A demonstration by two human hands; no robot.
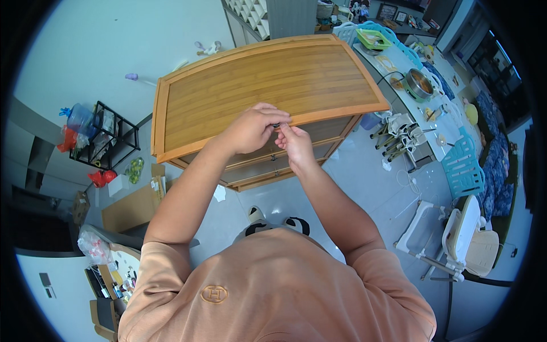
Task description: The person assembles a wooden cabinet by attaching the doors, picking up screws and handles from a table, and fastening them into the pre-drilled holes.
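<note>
A wooden cabinet [256,80] with a bamboo-look top and an orange-brown frame stands in front of me. Both my hands meet at the near edge of its top. My left hand [250,130] is closed, its fingers bent over a small dark piece [276,125] that looks like metal; its exact kind is too small to tell. My right hand [297,147] pinches with thumb and forefinger right beside that piece, and what lies between those fingertips is hidden. Below my hands, the cabinet front has dark panels with small dark handles [276,172].
At right a long white table [393,80] holds a metal pot [419,84] and a green basket [373,39]. Folded stools [400,134] stand beneath it, and a white high chair [456,239] is nearer. At left are a black rack [117,134] and flattened cardboard [131,208].
</note>
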